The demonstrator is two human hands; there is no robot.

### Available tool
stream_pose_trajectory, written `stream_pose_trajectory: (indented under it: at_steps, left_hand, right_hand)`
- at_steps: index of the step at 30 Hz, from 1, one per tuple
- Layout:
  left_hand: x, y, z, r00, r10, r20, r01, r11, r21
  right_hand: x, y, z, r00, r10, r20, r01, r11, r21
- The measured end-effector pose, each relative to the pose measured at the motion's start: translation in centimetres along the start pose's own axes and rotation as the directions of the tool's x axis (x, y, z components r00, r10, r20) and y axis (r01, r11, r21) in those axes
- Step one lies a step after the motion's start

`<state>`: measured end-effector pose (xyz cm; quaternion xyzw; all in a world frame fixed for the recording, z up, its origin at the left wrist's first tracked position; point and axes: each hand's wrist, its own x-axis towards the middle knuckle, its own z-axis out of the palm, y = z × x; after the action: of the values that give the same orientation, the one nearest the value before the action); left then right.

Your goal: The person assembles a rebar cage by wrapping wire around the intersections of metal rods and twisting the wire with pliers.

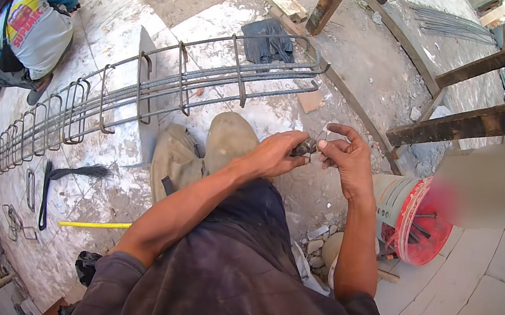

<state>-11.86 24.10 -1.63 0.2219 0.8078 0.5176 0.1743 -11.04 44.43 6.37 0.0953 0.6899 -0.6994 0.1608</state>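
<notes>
Sitting between both hands, a small dark object point(305, 146) is clasped by the left hand point(280, 154), probably steadying it for the right hand point(345, 160), whose grip I cannot tell; beyond lies a rebar cage point(212, 77).

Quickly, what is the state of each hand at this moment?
Left hand: closed, holding a small dark object.
Right hand: partly curled beside it; whether it grips anything cannot be told.

The head-mounted fisheye view looks steeply down from above the wearer's torso point(214, 264), facing forward, with the left hand point(275, 155) and right hand point(349, 160) near and the rebar cage point(181, 79) farther out.
</notes>
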Motion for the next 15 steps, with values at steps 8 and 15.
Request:
stream_pose_trajectory:
  at_steps: [8, 15]
  left_hand:
    - [0.0, 1.2, -1.5, 0.945, 0.288, -0.154, -0.272, 0.955, 0.12]
    - [-0.6, 0.6, -6.6, 0.739, -0.216, -0.638, 0.068, 0.966, -0.248]
  right_hand:
    - [1.9, -5.4, 1.6, 0.965, -0.156, 0.21, 0.236, 0.865, -0.443]
    - [0.8, -9.1, 0.4, 0.89, -0.397, -0.225, 0.438, 0.882, 0.176]
